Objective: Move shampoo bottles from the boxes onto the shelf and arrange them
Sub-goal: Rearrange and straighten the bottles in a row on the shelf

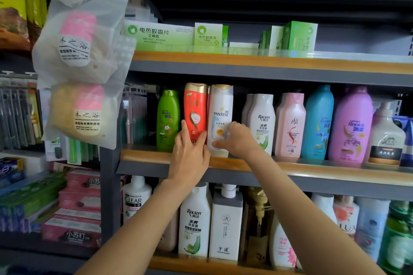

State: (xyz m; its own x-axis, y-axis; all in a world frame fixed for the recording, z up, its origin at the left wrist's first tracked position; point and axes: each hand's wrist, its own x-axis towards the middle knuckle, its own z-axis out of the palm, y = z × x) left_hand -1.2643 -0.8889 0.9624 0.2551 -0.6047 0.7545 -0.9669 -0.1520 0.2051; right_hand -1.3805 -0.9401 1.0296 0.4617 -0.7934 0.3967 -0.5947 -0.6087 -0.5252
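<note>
On the middle shelf (312, 168) a red shampoo bottle (194, 107) with a gold cap stands upright between a green Rejoice bottle (167, 120) and a white Pantene bottle (220, 114). My left hand (190, 152) grips the base of the red bottle, thumb and fingers on either side of it. My right hand (237, 138) holds the lower part of the Pantene bottle, thumb across its front. To the right stand a white Raclen bottle (261, 118), a pink bottle (290, 123), a blue bottle (318, 123) and a purple bottle (352, 127).
Green boxes (161, 34) line the top shelf. The bottom shelf holds large pump bottles (225, 221). Packaged sponges (82, 114) hang at the left, in front of the shelf's upright. Toothpaste boxes (73, 207) fill the left rack. No cardboard box is in view.
</note>
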